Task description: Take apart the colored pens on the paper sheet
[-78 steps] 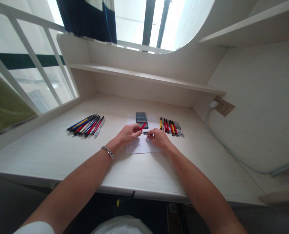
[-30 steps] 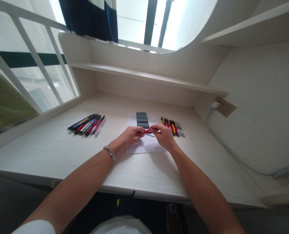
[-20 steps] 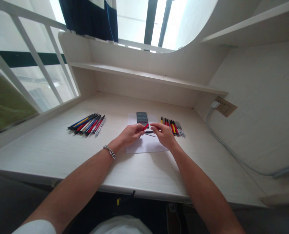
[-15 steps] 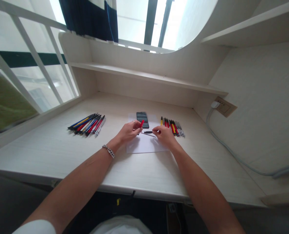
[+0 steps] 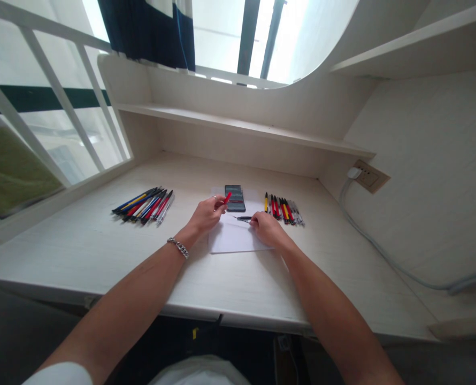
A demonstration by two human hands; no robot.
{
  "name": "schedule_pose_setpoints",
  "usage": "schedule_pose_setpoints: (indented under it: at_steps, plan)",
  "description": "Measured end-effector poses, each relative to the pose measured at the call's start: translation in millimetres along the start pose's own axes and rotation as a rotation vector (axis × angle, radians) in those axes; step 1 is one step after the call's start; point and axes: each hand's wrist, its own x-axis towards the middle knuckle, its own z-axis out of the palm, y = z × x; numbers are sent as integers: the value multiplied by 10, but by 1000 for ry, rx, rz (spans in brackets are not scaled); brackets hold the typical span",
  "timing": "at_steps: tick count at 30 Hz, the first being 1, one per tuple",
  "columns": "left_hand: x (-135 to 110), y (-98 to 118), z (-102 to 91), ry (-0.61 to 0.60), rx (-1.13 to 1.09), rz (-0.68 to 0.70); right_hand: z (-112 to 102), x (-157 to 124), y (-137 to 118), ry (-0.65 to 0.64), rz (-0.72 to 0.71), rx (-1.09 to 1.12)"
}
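My left hand (image 5: 207, 213) is closed on a red pen barrel (image 5: 227, 198), its end sticking up past the fingers over a dark phone (image 5: 234, 197). My right hand (image 5: 264, 228) rests on a white sheet of paper (image 5: 233, 239) with its fingers pinched on a thin dark pen part (image 5: 242, 218) that lies on the sheet. The two hands are a little apart. A steel bracelet (image 5: 177, 248) circles my left wrist.
A fan of several coloured pens (image 5: 144, 205) lies on the pale wooden desk (image 5: 101, 246) to the left. A row of several pens (image 5: 283, 209) lies right of the phone. A wall socket (image 5: 369, 175) with a white plug and grey cable is at the right. A shelf (image 5: 238, 127) runs behind.
The hands were joined on the red pen; they have since drawn apart. The left hand lifted the red barrel up and left, the right hand lowered the thin dark part onto the paper.
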Motion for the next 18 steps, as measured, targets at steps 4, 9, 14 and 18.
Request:
schedule_pose_setpoints:
  at_steps: [4,9,14,18]
  plan:
    - [0,-9,-18,20,70,-1,-138,9,120,191,-5,291]
    - [-15,2,-18,-27,101,16,-236,-3,162,316,-120,427]
    - [-19,-3,-8,-29,100,52,-219,-16,113,316,-182,351]
    - [-21,-6,-2,-49,91,39,-234,-27,107,316,-200,250]
